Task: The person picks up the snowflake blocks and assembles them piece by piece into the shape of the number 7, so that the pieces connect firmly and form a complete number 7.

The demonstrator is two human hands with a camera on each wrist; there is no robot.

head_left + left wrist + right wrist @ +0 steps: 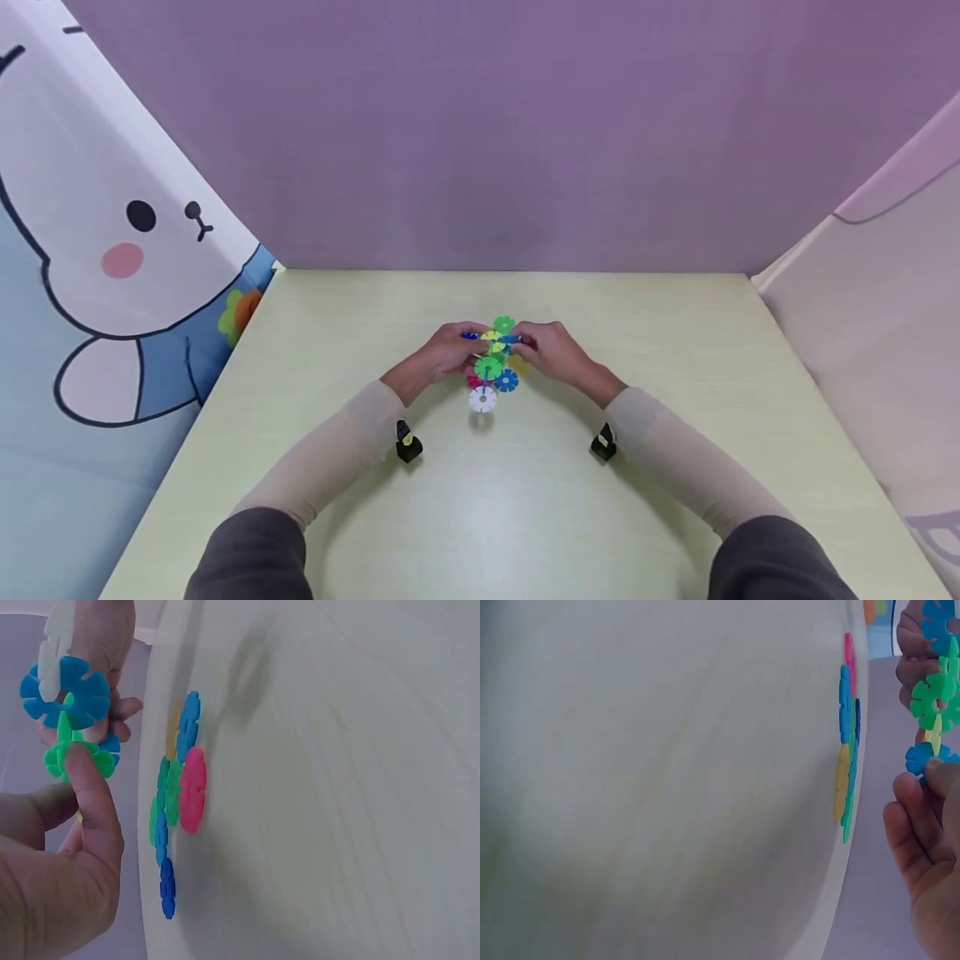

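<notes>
A chain of slotted snowflake discs is held up between both hands. Its white disc [482, 399] hangs nearest the camera in the head view, joined to a blue disc [88, 691] and then green discs [97, 760]. My left hand [452, 347] grips the chain with thumb and fingers near a green disc. At the far end stands a yellow disc [932, 737] on edge. My right hand [557, 351] pinches a blue disc [918, 759] against the yellow one; whether their slots interlock, I cannot tell.
Beneath the hands, loose discs lie close together on the pale table [525, 517]: pink [193, 791], blue [189, 726], yellow [841, 784], dark blue [167, 889] and several others. A purple panel [487, 167] rises behind; printed fabric [112, 317] hangs at left.
</notes>
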